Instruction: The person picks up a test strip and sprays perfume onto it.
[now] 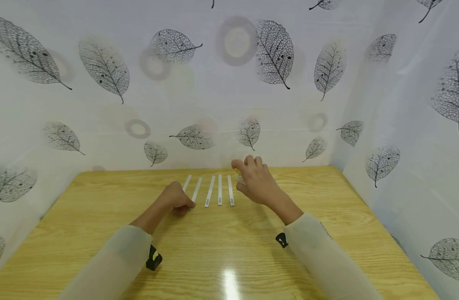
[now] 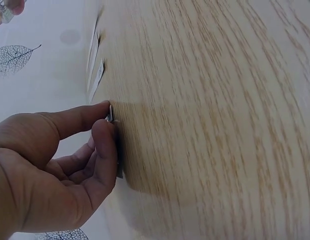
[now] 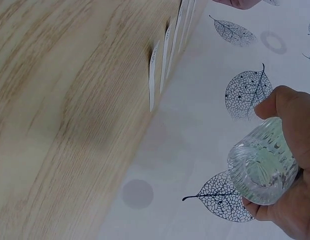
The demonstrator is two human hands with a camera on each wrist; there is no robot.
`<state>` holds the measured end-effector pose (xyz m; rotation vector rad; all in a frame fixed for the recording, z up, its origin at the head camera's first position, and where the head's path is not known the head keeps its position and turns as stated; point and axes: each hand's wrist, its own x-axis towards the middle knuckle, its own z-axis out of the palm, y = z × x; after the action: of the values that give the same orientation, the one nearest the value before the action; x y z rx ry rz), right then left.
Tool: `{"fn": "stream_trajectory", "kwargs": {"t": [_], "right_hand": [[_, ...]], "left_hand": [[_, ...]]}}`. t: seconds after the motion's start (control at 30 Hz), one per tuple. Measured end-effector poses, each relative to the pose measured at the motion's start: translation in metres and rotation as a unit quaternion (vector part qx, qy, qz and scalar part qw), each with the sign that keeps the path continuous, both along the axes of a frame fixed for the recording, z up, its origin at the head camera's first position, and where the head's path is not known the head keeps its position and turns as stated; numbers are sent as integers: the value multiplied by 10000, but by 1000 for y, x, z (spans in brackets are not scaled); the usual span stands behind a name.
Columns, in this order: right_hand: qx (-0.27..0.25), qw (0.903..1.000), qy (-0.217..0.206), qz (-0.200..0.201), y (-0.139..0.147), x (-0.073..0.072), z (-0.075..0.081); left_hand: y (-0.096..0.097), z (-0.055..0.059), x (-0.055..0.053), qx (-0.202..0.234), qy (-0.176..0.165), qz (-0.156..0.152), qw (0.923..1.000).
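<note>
My left hand (image 1: 176,197) pinches one of five thin white paper strips (image 1: 219,189) on the yellow wooden table (image 1: 221,237). The row looks laid; my right hand (image 1: 257,181) grips a clear, ridged glass container (image 3: 262,167), not yet down.

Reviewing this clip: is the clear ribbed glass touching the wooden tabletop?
Apart. The right wrist view shows leaf-print backdrop between the glass and the tabletop, with the right hand gripping the glass.
</note>
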<state>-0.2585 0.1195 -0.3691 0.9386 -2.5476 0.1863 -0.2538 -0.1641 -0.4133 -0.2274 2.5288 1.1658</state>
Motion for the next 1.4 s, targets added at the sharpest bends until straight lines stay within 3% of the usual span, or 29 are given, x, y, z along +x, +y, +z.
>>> {"fn": "stream_trajectory", "kwargs": {"t": [0.33, 0.5, 0.8, 1.2, 1.4], "right_hand": [[6, 10000, -42, -17, 1, 1, 2], [51, 9999, -83, -46, 1, 1, 1], [-2, 9999, -133, -9, 0, 0, 0], [45, 9999, -121, -15, -1, 1, -2], [-9, 9999, -169, 13, -2, 0, -4]], "left_hand": [[2, 0, 1, 92, -139, 209, 9996], [4, 1, 3, -373, 190, 261, 9988], [3, 5, 3, -990, 463, -16, 9940], [1, 3, 8, -913, 830, 53, 9923], [-2, 1, 8, -935, 827, 88, 9921]]}}
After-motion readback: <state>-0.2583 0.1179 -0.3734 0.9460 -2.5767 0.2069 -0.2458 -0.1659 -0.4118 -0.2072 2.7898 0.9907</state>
